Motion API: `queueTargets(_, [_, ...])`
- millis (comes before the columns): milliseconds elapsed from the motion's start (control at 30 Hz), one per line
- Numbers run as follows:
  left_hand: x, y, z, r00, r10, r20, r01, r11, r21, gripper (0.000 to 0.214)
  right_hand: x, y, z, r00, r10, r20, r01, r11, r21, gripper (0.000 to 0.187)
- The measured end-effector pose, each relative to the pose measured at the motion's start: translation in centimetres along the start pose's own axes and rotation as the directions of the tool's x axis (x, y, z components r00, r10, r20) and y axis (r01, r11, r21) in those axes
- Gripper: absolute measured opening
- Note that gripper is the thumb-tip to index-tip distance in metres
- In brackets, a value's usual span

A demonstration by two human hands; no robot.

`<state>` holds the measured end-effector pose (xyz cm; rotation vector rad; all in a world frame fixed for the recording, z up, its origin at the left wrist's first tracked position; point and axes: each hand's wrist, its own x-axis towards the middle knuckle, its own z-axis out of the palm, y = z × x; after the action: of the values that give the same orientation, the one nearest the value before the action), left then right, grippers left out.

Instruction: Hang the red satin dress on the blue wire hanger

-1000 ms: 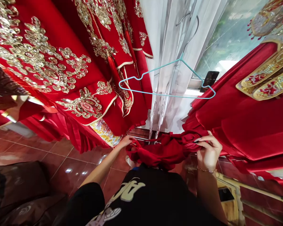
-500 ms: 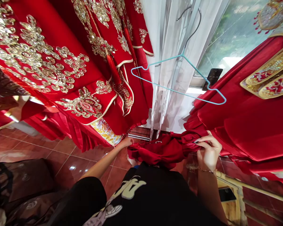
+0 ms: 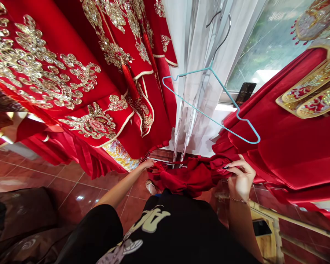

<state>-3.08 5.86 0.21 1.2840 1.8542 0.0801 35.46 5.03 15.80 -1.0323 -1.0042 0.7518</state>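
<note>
A dark red garment point(image 3: 192, 176) stretches bunched between my two hands, in front of my waist. Its left end is gripped by my left hand point(image 3: 147, 164), whose fingers are closed on the cloth. At the other end my right hand point(image 3: 242, 175) pinches a gathered part between thumb and fingers. What kind of garment it is cannot be made out from the folds. Above it a light blue hanger point(image 3: 206, 113) with a metal hook hangs bare and tilted, its right end lower than its left.
Red gowns with beaded gold embroidery point(image 3: 85, 121) hang at left, and another red gown point(image 3: 291, 146) at right. A phone point(image 3: 246, 92) stands by the window. Another phone point(image 3: 261, 227) lies on a wooden stool point(image 3: 264, 249) at lower right. Brown bags point(image 3: 22, 216) sit at lower left.
The blue hanger has swung, its right end dropping. My left hand has shifted slightly left and up with the garment's end; my right hand keeps its pinch.
</note>
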Motion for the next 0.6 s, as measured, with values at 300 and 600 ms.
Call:
queueTargets(300, [-0.4,0.4,-0.3,0.996,-0.073,0.041,0.067,0.989,0.134,0.038,-0.3,0.6,-0.5,1.000,0.007,0.005,-0.007,0.999,-0.035,0.011])
queueTargets(600, [-1.9,-0.4,-1.0,0.992,-0.062,-0.113,0.094,0.948,0.304,0.038,-0.8,0.8,-1.0,1.000,0.009,-0.005,-0.009,0.999,-0.045,0.010])
